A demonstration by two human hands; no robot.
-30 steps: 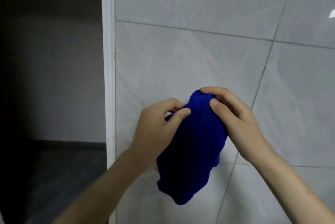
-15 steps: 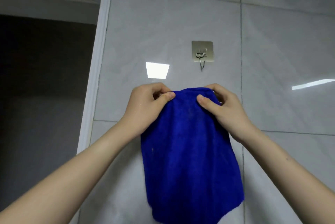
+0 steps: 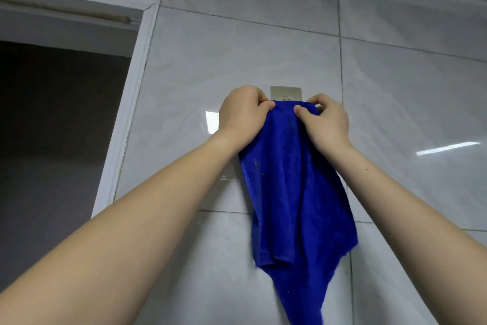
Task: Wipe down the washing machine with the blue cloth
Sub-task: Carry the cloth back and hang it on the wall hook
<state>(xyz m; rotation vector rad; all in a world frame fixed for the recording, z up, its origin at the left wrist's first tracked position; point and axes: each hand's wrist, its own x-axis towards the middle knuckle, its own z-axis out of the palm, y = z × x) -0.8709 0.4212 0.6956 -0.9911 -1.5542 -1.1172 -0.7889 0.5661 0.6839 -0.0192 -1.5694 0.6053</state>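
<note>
At the middle of the frame the left hand (image 3: 243, 111) and right hand (image 3: 325, 120) both pinch the top edge of the blue cloth (image 3: 292, 193), just at the wall hook (image 3: 285, 93). The cloth looks soft, light and limp; the top edge seems the best place to hold.

blue cloth (image 3: 292, 193) | plush, deep blue | top edge bunched, hanging limp | against tiled wall, lower corner pointing down
</note>
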